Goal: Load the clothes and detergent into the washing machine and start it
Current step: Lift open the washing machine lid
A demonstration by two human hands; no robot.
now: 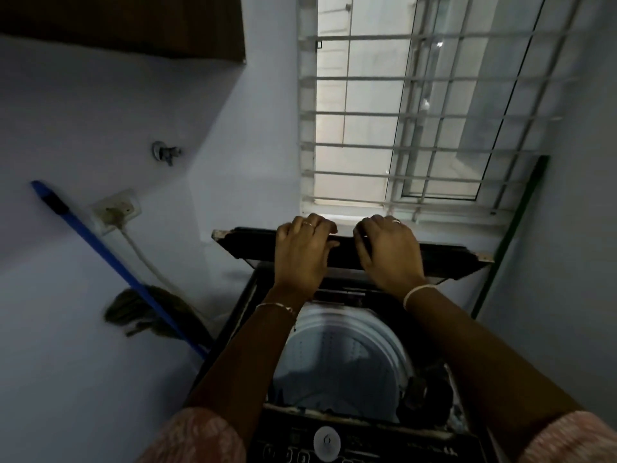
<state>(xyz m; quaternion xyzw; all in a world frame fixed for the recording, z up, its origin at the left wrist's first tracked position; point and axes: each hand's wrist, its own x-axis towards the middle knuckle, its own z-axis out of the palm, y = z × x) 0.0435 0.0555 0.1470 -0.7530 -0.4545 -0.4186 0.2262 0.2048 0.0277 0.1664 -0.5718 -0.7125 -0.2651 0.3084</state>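
Observation:
A dark top-loading washing machine (430, 439) stands below me with its folding lid (247, 243) raised toward the window. My left hand (302, 253) and my right hand (389, 252) both grip the lid's upper edge, fingers curled over it. The open drum (337, 355) shows a pale perforated wall, and something bluish lies low inside; I cannot tell what it is. The control panel (364, 446) with a round label runs along the near edge. No detergent is in view.
A barred window (417, 105) sits right behind the lid. A blue-handled broom (110, 259) leans on the left wall beside a wall socket (115, 208) with a white cable. A tap (165, 152) is higher on that wall. A green pole (510, 228) stands at the right.

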